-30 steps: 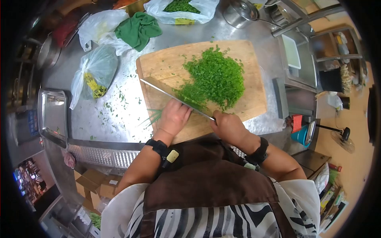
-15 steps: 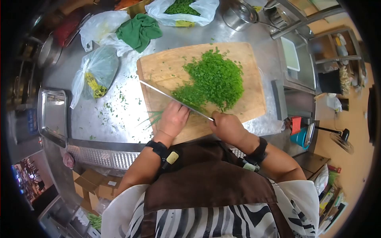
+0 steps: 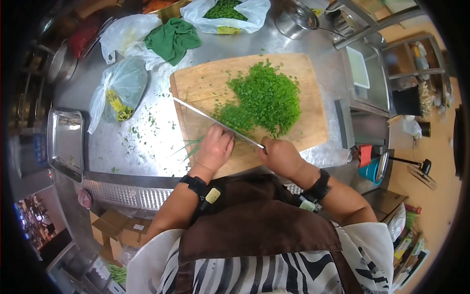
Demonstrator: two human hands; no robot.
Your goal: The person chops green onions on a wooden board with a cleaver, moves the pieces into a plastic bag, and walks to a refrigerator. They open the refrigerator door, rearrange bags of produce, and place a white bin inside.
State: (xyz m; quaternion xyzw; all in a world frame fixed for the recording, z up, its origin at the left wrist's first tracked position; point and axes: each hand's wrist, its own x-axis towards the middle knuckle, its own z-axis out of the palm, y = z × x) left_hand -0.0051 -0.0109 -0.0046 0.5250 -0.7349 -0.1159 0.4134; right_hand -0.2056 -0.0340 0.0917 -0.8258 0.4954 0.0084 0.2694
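Your right hand point(image 3: 281, 156) is closed around the knife point(image 3: 215, 121); your left hand point(image 3: 214, 148) presses green stalks point(image 3: 192, 146) to the cutting board point(image 3: 293, 122), just below the blade, chopped greens point(image 3: 271, 100) beyond.

"What's the board point(image 3: 200, 81) made of?"
"Pale wood, matt. The counter point(image 3: 156, 154) under it is shiny metal."
"And left of the board?"
"A glossy metal tray point(image 3: 67, 139) and a thin, crinkled plastic bag point(image 3: 132, 81). The rumpled green cloth point(image 3: 171, 41) beyond looks matt."

Commercial kitchen, by the look: s/s bench point(image 3: 161, 157), wooden chopping bd point(image 3: 200, 88), lidded metal pot point(image 3: 293, 20), metal trays & pans.
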